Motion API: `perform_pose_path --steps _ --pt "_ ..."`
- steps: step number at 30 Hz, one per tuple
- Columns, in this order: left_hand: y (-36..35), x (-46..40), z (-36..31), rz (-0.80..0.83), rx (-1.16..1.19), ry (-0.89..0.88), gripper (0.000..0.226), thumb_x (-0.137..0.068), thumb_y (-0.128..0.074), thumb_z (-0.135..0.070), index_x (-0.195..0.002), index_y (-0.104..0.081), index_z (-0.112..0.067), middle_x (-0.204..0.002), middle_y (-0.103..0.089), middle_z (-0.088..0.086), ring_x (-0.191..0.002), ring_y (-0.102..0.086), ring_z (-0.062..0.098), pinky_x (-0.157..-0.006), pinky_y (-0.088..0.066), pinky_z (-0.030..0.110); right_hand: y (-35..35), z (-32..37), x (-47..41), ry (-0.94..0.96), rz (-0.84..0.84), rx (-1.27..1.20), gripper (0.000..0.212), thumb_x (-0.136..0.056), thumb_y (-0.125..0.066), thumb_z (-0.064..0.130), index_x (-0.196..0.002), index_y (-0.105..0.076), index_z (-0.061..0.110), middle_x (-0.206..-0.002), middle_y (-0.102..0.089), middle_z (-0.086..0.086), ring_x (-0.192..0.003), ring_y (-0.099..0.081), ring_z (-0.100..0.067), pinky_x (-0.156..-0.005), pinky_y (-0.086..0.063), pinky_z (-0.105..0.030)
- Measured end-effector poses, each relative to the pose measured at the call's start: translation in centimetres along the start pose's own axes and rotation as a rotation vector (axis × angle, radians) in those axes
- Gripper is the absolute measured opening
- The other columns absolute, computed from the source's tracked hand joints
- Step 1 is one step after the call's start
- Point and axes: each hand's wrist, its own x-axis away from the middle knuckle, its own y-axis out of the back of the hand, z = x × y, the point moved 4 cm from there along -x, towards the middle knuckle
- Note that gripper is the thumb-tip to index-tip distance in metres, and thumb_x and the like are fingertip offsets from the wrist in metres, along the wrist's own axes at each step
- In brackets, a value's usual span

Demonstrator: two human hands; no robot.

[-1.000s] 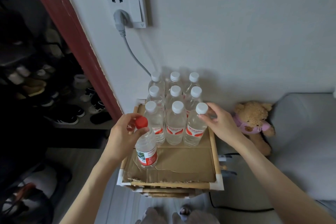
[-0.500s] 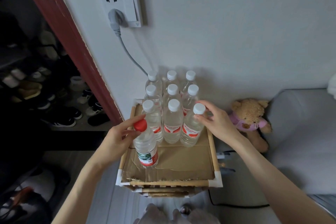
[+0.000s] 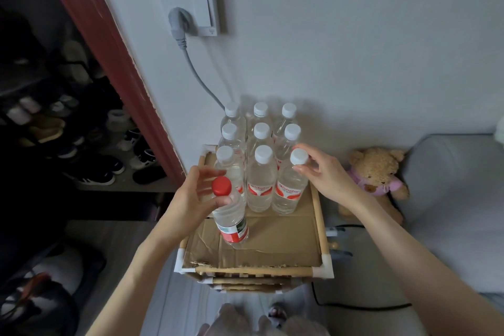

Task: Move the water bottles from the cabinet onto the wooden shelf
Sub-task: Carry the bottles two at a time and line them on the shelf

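Nine white-capped water bottles stand in three rows at the back of the wooden shelf, whose top is lined with cardboard. In front of them, at the left, a red-capped bottle stands on the cardboard. My left hand is beside its neck: the thumb touches the neck below the cap, and the fingers are spread and straight behind it. My right hand pinches the neck of the front-right white-capped bottle just under its cap.
The shelf stands against a white wall with a socket and a grey cable running down behind the bottles. A teddy bear leans on a grey sofa to the right. A dark shoe rack lies to the left.
My left hand's fingers have uncurled from the red-capped bottle's neck and spread out. My right hand has stayed at the front-right bottle's neck.
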Motion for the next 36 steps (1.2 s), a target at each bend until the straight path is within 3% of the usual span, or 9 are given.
perform_pose_path --steps 4,8,11,16,21,24,27,32,36 --pt "-0.2 0.0 -0.5 0.155 -0.094 -0.084 0.053 -0.083 -0.064 -0.003 -0.116 -0.05 -0.042 -0.11 -0.063 -0.015 -0.104 -0.058 -0.003 -0.092 -0.046 0.017 -0.3 -0.2 -0.3 -0.007 0.021 -0.045 0.042 -0.09 -0.056 0.018 -0.131 -0.045 0.022 -0.125 -0.058 -0.01 -0.12 -0.052 -0.022 -0.103 -0.041 -0.037" --pt "-0.3 -0.5 -0.9 -0.049 -0.247 -0.103 0.036 -0.076 -0.073 -0.016 -0.098 -0.054 -0.037 -0.097 -0.06 -0.014 -0.095 -0.056 0.0 -0.086 -0.044 0.022 -0.5 -0.1 -0.4 0.002 0.031 -0.15 0.04 -0.091 -0.055 0.01 -0.126 -0.047 0.027 -0.129 -0.053 -0.012 -0.122 -0.048 -0.025 -0.108 -0.036 -0.042" --pt "-0.2 -0.2 -0.2 -0.186 -0.17 -0.046 0.037 -0.07 -0.078 -0.025 -0.089 -0.048 -0.034 -0.096 -0.059 -0.014 -0.094 -0.057 0.002 -0.08 -0.044 0.018 -0.6 -0.1 -0.2 0.017 -0.004 -0.214 0.046 -0.091 -0.055 0.011 -0.126 -0.043 0.039 -0.132 -0.045 0.0 -0.128 -0.039 -0.01 -0.11 -0.032 -0.035" --pt "-0.4 0.4 0.5 -0.193 -0.078 0.008 0.042 -0.063 -0.073 -0.041 -0.093 -0.045 -0.04 -0.101 -0.058 -0.016 -0.099 -0.056 -0.001 -0.083 -0.041 0.014 -2.2 -1.1 0.9 0.028 -0.088 -0.284 0.064 -0.09 -0.058 0.025 -0.137 -0.022 0.05 -0.144 -0.03 0.018 -0.134 -0.03 -0.001 -0.112 -0.027 -0.032" --pt "-0.6 0.5 1.0 -0.068 -0.137 -0.052 0.036 -0.079 -0.069 -0.024 -0.11 -0.053 -0.035 -0.107 -0.052 -0.017 -0.103 -0.051 -0.007 -0.088 -0.041 0.014 -4.0 -3.9 2.0 -0.093 -0.183 -0.466 0.065 -0.078 -0.069 0.031 -0.135 -0.036 0.032 -0.136 -0.044 0.014 -0.125 -0.041 0.004 -0.107 -0.04 -0.041" --pt "-0.4 0.3 1.1 -0.132 -0.149 -0.04 0.039 -0.079 -0.069 -0.008 -0.107 -0.058 -0.032 -0.1 -0.055 -0.014 -0.097 -0.05 -0.013 -0.076 -0.038 0.0 -5.4 -5.1 2.3 -0.168 -0.115 -0.457 0.084 -0.067 -0.071 0.048 -0.139 -0.028 0.038 -0.144 -0.039 0.011 -0.13 -0.039 -0.007 -0.103 -0.041 -0.033" --pt "-0.5 0.0 0.8 -0.119 -0.17 -0.071 0.043 -0.077 -0.069 -0.004 -0.099 -0.055 -0.038 -0.095 -0.056 -0.013 -0.096 -0.051 -0.011 -0.075 -0.036 -0.002 -6.0 -5.8 2.2 -0.224 -0.071 -0.473 0.08 -0.061 -0.07 0.059 -0.129 -0.029 0.053 -0.132 -0.045 0.024 -0.121 -0.046 -0.004 -0.1 -0.039 -0.031" --pt "-0.8 0.0 1.1 -0.129 -0.202 -0.08 0.037 -0.076 -0.07 -0.003 -0.107 -0.058 -0.021 -0.095 -0.055 -0.015 -0.095 -0.05 -0.013 -0.076 -0.036 -0.002 -6.3 -6.5 2.1 -0.229 -0.083 -0.531 0.071 -0.072 -0.067 0.043 -0.135 -0.034 0.037 -0.139 -0.046 0.009 -0.126 -0.045 -0.008 -0.097 -0.04 -0.025" --pt "-0.7 -0.2 1.1 -0.124 -0.189 -0.089 0.038 -0.077 -0.071 -0.009 -0.107 -0.058 -0.03 -0.098 -0.054 -0.018 -0.095 -0.05 -0.01 -0.082 -0.046 0.015 -6.2 -5.7 2.0 -0.21 -0.04 -0.533 0.059 -0.073 -0.064 0.043 -0.125 -0.036 0.044 -0.125 -0.051 0.019 -0.117 -0.047 -0.001 -0.082 -0.042 -0.007"
